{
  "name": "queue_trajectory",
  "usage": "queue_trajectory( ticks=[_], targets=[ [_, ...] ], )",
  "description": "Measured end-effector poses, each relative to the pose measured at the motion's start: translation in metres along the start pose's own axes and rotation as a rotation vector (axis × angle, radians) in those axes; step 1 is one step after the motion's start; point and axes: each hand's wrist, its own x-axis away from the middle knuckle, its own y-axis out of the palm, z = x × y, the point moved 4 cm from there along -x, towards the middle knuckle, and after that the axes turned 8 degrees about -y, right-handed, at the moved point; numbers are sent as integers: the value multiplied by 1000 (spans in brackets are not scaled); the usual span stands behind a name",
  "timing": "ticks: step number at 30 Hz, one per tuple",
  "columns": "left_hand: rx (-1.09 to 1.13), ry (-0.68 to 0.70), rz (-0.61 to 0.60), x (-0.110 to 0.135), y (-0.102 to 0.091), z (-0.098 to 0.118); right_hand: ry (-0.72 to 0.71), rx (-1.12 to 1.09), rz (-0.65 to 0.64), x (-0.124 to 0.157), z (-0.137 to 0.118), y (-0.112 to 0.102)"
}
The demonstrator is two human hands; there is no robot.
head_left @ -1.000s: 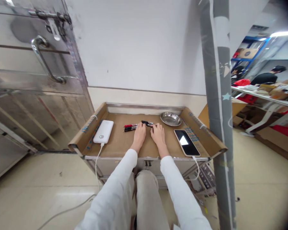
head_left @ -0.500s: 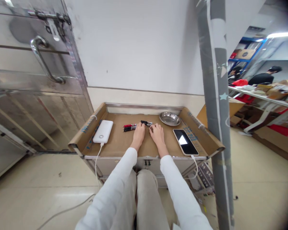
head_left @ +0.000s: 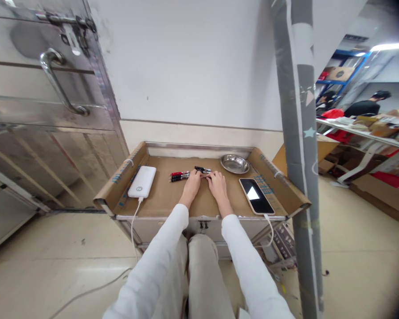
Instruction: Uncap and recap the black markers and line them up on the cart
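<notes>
Left hand [head_left: 191,183], right hand [head_left: 217,184]: fingertips mostly hidden — grip too small to tell
White sleeves [head_left: 157,259]: cut off by the bottom edge
Door [head_left: 23,79]: cut off by left and top edges
Background person [head_left: 364,108]: blurred — lower body hidden

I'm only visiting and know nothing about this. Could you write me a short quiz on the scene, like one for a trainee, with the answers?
1. True or false: the power bank lies to the left of the left hand.
2. Which lies behind the phone, nearer the wall, on the right side?
A. the dish
B. the power bank
3. Fill in: the pens lying side by side to the left of the left hand's fingertips show two main colours, red and ____.

Key: 1. True. 2. A. 3. Black.
</notes>
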Motion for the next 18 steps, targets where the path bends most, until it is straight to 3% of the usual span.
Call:
queue_trajectory(
  ticks=[18],
  targets=[
    [-16, 75, -23, 2, -1, 3, -4, -156, 34, -2, 7, 9]
  ],
)
